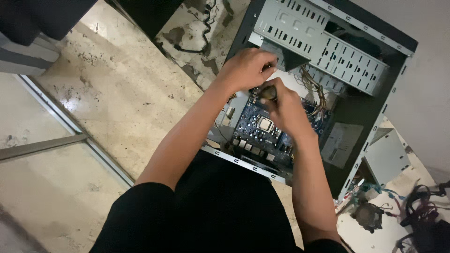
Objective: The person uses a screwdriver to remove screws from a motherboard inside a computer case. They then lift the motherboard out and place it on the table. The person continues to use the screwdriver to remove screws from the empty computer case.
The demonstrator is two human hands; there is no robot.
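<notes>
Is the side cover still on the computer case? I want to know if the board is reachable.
No: the computer case lies open on the floor, its blue circuit board bare beneath both hands.

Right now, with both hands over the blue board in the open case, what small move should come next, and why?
Probably steady the round brownish handle upright and turn it gently. The right hand grips it over the motherboard; the left hand cups its top. What the tip meets is hidden, and loose wires lie close beside it.
</notes>
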